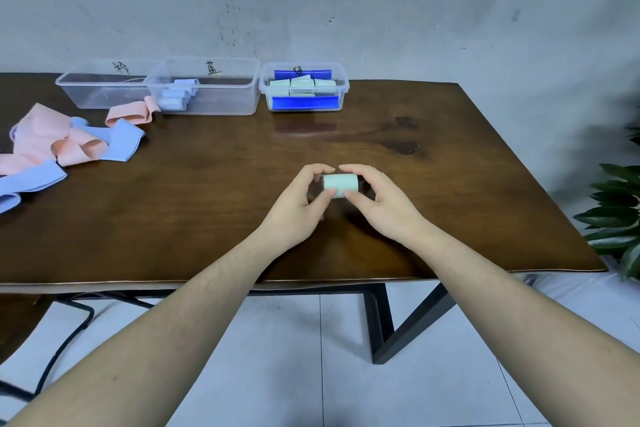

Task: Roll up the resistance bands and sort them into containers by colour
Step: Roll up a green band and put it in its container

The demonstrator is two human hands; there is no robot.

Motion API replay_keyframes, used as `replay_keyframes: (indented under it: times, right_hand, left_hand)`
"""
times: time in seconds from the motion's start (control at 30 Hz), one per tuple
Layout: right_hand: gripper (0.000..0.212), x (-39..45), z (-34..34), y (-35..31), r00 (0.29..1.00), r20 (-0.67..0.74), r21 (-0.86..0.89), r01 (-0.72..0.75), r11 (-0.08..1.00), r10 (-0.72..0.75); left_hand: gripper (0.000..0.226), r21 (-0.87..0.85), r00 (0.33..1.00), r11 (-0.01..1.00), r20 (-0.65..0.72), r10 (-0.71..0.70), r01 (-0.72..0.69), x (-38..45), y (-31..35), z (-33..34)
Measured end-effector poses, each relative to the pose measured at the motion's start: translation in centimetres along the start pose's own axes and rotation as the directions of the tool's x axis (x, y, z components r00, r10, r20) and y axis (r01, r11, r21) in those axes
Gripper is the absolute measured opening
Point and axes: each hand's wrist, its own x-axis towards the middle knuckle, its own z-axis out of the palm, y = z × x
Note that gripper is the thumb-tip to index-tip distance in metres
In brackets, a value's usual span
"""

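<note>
both hands, left hand (pixel 298 204) and right hand (pixel 377 204), pinch the rolled green band (pixel 340 185) just above the table (pixel 207 201), fingers curled round it, likely so it can't unroll before binning

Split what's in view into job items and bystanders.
Job: green roll, held by left hand and right hand; green box; blue box; empty box; loose bands.
Bystanders: plant; cable.
</note>
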Motion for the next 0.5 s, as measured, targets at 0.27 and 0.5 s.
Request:
replay_keyframes:
  times: [0.27, 0.5]
  right_hand:
    - [0.024, 0.9, 1.6, -3.1, 0.982, -0.095, 0.405, -0.109, 0.908, 0.160]
    - [0.025, 2.9, 3.0, -5.8, 0.944, -0.214, 0.456, -0.133, 0.880, 0.253]
  left_hand:
    - [0.024, -0.397, 0.962, 0.882, 0.013, -0.273, 0.256, -0.3, 1.5, -1.4]
    - [0.023, -0.655, 0.897, 0.645, 0.123, -0.424, 0.395, 0.9, 2.7, -2.7]
